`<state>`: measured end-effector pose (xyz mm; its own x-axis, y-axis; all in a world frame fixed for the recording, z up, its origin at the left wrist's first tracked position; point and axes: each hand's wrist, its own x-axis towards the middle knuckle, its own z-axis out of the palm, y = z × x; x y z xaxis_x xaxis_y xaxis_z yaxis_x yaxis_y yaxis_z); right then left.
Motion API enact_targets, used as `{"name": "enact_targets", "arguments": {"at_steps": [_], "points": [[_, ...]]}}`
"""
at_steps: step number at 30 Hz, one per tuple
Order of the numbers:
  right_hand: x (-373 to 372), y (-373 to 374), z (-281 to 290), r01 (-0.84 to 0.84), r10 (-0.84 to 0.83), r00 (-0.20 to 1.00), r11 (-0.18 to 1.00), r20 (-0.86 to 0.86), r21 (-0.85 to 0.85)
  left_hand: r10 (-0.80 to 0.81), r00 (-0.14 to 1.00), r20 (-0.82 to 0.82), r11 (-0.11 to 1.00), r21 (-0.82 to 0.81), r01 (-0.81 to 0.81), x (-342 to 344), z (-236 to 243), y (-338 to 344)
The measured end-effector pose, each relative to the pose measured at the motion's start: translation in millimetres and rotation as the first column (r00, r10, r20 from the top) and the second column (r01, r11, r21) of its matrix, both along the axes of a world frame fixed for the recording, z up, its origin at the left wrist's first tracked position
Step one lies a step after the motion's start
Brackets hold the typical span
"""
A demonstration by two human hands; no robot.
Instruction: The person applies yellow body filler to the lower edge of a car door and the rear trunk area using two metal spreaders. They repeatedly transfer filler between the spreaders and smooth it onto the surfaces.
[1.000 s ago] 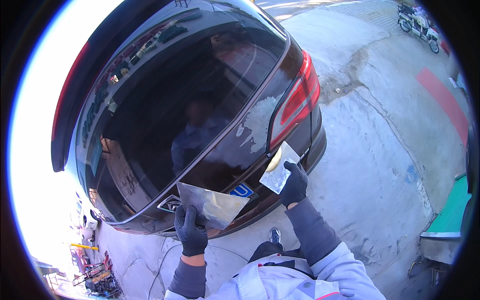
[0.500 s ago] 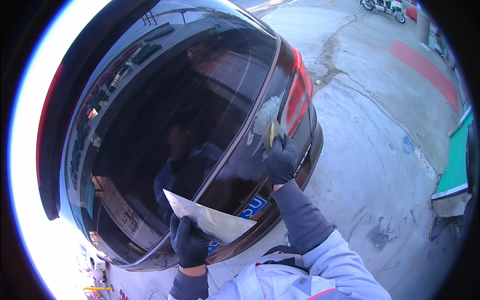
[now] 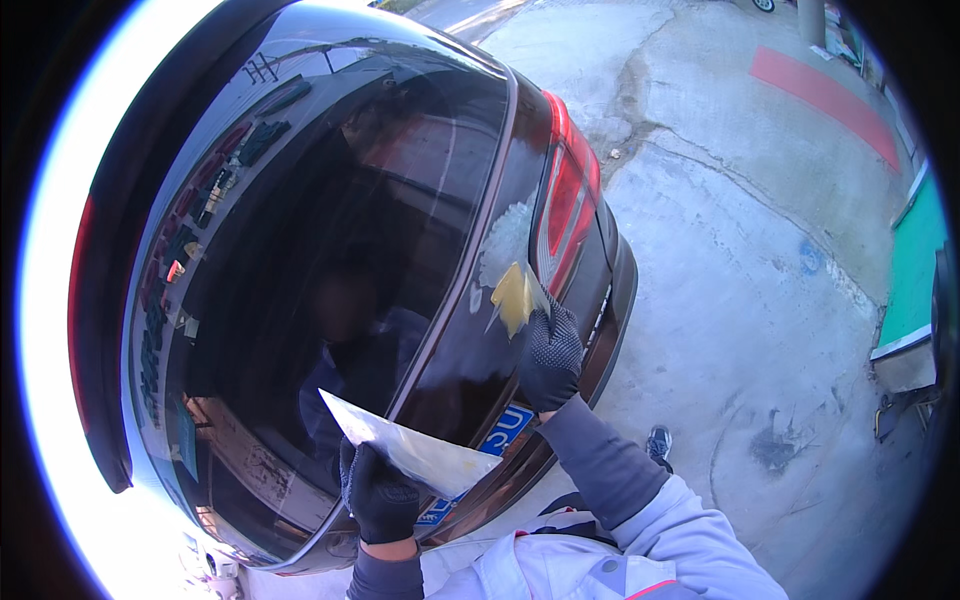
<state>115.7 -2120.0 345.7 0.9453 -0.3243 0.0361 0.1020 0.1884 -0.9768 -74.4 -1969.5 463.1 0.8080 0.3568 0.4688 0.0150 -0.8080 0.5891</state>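
Dark spoiler [image 3: 102,380] curves in a smooth, glossy arc at nine o'clock of the view, beside the broad, bulging rear glass [image 3: 260,330], whose slick face carries reflections. At seven o'clock the left hand [image 3: 383,497], in a dark knitted glove with a dotted grip, is closed on the near edge of a flat, pointed metal sheet [image 3: 412,448] with a dull, smeared sheen. A blue licence plate [image 3: 509,426] lies at six o'clock, partly behind that sheet. Toward one o'clock, a chalky, ragged grey patch [image 3: 508,240] breaks the shiny brown body panel [image 3: 475,350]. Just below it, at three o'clock, is yellow paste [image 3: 513,298]; whether it clings to panel or blade, I cannot tell. The thin, pale scraper [image 3: 539,297] adjoins it, pinched in the right hand [image 3: 552,352], gloved alike, at four o'clock. The red tail lamp [image 3: 570,190] sits at one o'clock; beyond spreads cracked, dusty concrete [image 3: 720,260].
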Motion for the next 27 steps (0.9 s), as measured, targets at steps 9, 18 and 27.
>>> {"name": "enact_targets", "arguments": {"at_steps": [9,18,27], "points": [[22.0,8.3,-1.1,0.055,-0.055,0.998,0.992,0.005,-0.116,0.089,0.996,0.026,0.910,-0.409,-0.071,17.0,3.4,-29.4],[29.3,19.7,2.7,0.043,-0.051,0.996,0.994,-0.073,-0.104,0.207,0.975,0.083,0.610,-0.790,-0.063,24.9,9.5,-38.5],[-14.5,4.2,-3.3,-0.082,0.095,0.990,0.988,0.104,-0.128,0.195,0.979,0.052,0.670,-0.736,-0.094,48.0,11.1,-64.2]]}}
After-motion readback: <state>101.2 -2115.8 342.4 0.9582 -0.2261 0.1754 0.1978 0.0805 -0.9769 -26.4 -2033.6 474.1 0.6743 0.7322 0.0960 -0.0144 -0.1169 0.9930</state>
